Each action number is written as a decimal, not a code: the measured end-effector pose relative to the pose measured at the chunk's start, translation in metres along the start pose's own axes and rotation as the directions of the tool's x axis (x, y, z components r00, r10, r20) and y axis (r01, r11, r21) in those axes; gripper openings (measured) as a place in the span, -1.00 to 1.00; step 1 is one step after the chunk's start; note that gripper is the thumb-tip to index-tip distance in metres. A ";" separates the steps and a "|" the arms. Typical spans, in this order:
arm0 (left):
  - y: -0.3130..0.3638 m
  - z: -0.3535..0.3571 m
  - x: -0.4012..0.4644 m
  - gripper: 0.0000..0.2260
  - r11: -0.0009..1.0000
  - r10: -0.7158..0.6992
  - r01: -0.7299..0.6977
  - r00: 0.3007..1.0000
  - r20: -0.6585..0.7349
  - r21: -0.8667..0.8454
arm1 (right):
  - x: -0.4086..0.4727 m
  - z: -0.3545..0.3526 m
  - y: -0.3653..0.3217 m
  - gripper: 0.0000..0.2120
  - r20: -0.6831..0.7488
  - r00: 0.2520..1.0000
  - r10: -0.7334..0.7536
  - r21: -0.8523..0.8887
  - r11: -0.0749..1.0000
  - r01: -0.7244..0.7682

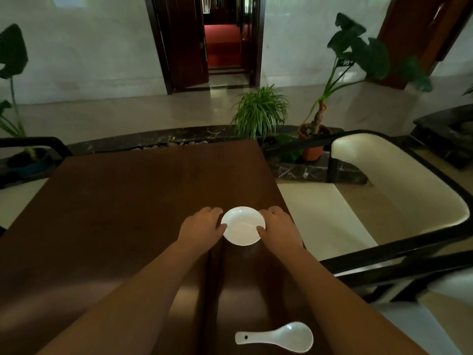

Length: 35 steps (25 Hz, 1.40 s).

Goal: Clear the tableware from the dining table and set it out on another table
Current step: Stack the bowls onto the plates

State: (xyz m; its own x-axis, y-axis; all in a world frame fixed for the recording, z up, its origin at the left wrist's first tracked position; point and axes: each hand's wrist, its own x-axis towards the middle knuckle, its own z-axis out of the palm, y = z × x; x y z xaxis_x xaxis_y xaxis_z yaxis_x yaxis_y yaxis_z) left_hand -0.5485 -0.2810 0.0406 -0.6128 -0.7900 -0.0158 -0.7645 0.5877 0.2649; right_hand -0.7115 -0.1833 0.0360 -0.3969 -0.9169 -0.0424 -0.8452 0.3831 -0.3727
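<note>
From my remote seat I see two bare forearms reaching in from the bottom edge, both uncovered along all the length that shows, with no cuff or sleeve edge visible. My left hand [202, 226] and right hand [279, 228] are bare too, wearing neither gloves nor rings that I can make out, and the wrists carry no watch or band; the dim light blurs any finer detail
</note>
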 end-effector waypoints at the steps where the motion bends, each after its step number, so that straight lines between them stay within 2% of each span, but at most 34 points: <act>1: -0.002 0.009 0.006 -0.60 1.000 0.001 -0.001 1.000 0.021 -0.015 | 0.006 0.008 0.001 -0.58 0.031 0.999 0.007 0.017 1.000 -0.008; 4: -0.008 0.029 0.013 -0.56 0.997 0.017 -0.011 0.996 0.083 -0.074 | 0.014 0.025 0.004 -0.59 0.089 0.996 0.017 0.040 0.999 -0.021; 8: -0.015 0.050 0.006 -0.53 0.991 0.050 -0.026 0.984 0.173 -0.135 | 0.014 0.039 0.006 -0.63 0.056 0.993 0.102 0.128 0.986 -0.108; 13: -0.009 0.059 -0.005 -0.54 0.984 0.008 0.005 0.997 0.071 -0.180 | 0.003 0.045 0.000 -0.57 0.012 0.973 0.229 0.296 0.929 -0.222; 18: -0.009 0.025 -0.048 -0.53 0.967 -0.025 0.023 1.000 -0.006 -0.255 | -0.040 0.029 -0.022 -0.60 -0.069 0.974 0.218 0.424 0.890 -0.169; 24: -0.012 -0.043 -0.187 -0.51 0.966 -0.036 0.006 0.993 -0.112 -0.259 | -0.160 -0.004 -0.080 -0.65 -0.137 0.978 0.158 0.548 0.834 -0.058; 28: -0.010 -0.072 -0.324 -0.53 0.962 -0.084 0.042 0.986 -0.145 -0.269 | -0.280 -0.009 -0.124 -0.66 -0.050 0.991 0.121 0.568 0.820 -0.072; 31: -0.014 -0.072 -0.419 -0.52 0.954 -0.124 0.089 0.987 -0.106 -0.287 | -0.361 -0.002 -0.144 -0.64 -0.012 0.998 0.059 0.539 0.841 -0.043; 35: -0.016 -0.056 -0.503 -0.51 0.955 -0.132 0.108 0.989 -0.069 -0.278 | -0.436 0.016 -0.154 -0.64 0.044 0.997 0.062 0.534 0.842 -0.076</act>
State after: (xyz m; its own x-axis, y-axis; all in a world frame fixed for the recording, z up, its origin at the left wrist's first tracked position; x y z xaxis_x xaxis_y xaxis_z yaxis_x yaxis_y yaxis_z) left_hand -0.2171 0.0972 0.0983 -0.4908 -0.8711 0.0163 -0.7407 0.4270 0.5187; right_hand -0.4022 0.1559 0.0972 -0.4327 -0.8953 -0.1058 -0.4908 0.3324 -0.8053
